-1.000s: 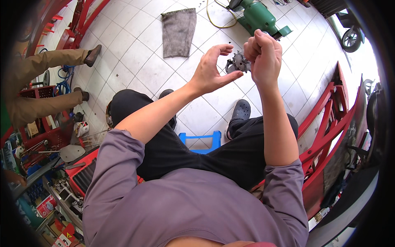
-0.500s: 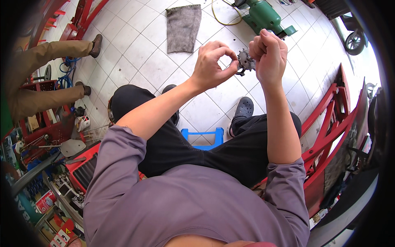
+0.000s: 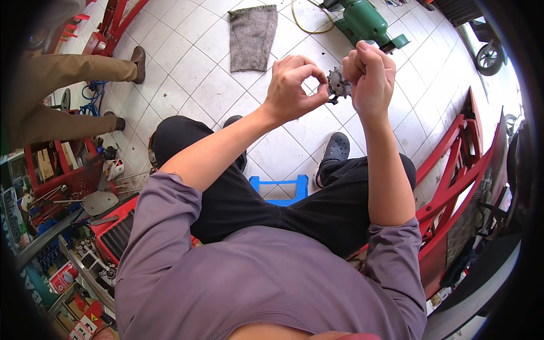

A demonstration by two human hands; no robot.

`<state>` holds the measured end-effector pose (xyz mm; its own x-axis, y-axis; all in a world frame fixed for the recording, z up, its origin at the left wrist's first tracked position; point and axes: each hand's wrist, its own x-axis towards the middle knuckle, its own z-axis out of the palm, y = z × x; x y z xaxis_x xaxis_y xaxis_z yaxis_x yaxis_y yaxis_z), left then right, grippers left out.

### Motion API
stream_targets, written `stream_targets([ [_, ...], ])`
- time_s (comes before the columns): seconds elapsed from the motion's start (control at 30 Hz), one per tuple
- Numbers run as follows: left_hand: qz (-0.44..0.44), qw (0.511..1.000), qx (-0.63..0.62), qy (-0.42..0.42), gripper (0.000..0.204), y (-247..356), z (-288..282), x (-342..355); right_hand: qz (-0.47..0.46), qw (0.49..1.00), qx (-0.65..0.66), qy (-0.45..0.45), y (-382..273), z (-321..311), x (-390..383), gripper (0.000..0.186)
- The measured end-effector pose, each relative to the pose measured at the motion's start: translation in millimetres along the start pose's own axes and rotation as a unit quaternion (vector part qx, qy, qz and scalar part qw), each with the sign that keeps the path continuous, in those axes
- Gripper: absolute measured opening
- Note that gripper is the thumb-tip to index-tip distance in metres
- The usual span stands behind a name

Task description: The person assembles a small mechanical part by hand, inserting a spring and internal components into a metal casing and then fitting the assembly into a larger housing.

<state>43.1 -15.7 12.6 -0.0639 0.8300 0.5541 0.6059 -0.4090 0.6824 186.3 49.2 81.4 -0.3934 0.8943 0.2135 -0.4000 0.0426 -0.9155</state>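
Out over the floor I hold a round, grey, toothed metal gear (image 3: 339,85), which has a dark projecting piece (image 3: 332,100) at its lower left. My right hand (image 3: 371,73) is closed in a fist against the gear's right side, thumb on top, and hides part of it. From the left, my left hand (image 3: 296,88) makes a ring, thumb and index fingertips pinched together at the gear's left edge. Whatever lies between those fingertips is too small to make out.
A grey ribbed cloth (image 3: 252,38) lies on the tiled floor beyond my hands, near a green machine (image 3: 365,25). A blue stool frame (image 3: 283,190) shows between my legs. Red metal frames (image 3: 453,153) stand at right. Tools and a red toolbox (image 3: 119,232) crowd the left; another person's legs (image 3: 85,71) stand there.
The other person's legs at the left have shifted slightly to the right, the upper foot most. My hands and the gear stay almost still.
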Motion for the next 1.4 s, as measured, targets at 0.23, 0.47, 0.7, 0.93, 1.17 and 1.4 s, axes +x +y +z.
stream_targets([
  [0.23,-0.165,0.974,-0.041,0.153,0.017,-55.3,-36.8,40.1,0.013,0.999,0.024,-0.035,-8.2,0.7,-1.5,0.039],
  [0.47,-0.172,0.928,-0.109,0.313,0.013,-108.2,-96.2,57.2,0.022,0.996,0.065,-0.050,-5.3,4.8,-4.7,0.041],
  [0.7,-0.034,0.996,-0.079,-0.032,0.009,-25.9,-34.7,31.5,-0.022,0.999,0.036,0.011,-11.1,-0.1,-2.0,0.040],
  [0.93,0.040,0.994,-0.023,-0.100,0.007,8.4,-12.4,13.9,-0.035,0.999,0.014,0.035,-11.1,-5.1,-1.1,0.040],
  [1.17,0.028,0.996,0.003,-0.080,0.006,6.1,-9.8,12.2,-0.034,0.999,0.006,0.035,-9.6,-2.6,-0.2,0.041],
  [1.4,0.062,0.995,0.056,-0.061,0.004,11.2,-12.9,13.6,-0.038,0.998,-0.003,0.041,-7.9,-1.4,-0.9,0.041],
])
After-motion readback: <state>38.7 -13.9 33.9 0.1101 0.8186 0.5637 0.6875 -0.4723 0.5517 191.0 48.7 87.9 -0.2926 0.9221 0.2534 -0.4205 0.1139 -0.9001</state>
